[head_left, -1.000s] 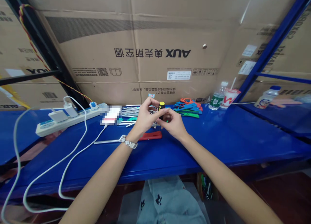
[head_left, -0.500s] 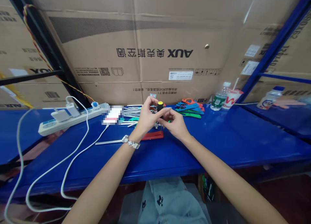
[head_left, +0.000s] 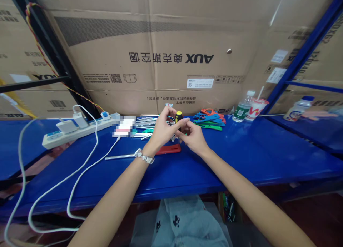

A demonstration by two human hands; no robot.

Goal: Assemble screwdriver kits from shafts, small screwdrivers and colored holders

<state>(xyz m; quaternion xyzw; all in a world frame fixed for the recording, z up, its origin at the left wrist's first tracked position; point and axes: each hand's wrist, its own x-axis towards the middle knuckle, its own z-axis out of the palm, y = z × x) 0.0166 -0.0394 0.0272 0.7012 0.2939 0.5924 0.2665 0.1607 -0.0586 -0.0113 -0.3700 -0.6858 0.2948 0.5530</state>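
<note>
A screwdriver (head_left: 179,115) with a yellow-topped black handle stands upright between my two hands. My left hand (head_left: 166,127) is closed around the handle from the left, fingers behind it. My right hand (head_left: 193,135) is pinched at the lower part, close to my left thumb; what its fingertips hold is too small to tell. Below the hands a red handle piece (head_left: 168,149) lies on the blue table (head_left: 187,175), with a metal rod (head_left: 120,156) to its left. Metal and green parts (head_left: 146,122) lie behind my left hand.
Blue, green and orange handle pieces (head_left: 210,119) are piled at the right. A water bottle (head_left: 241,107) and a cup with a straw (head_left: 255,109) stand beyond them. At the left lie a power strip (head_left: 80,131), white cables and a blurred phone (head_left: 125,126). Cardboard (head_left: 160,33) backs the table.
The screwdriver's yellow top has shifted slightly to the right and stands more upright between my hands. Both hands have otherwise hardly moved.
</note>
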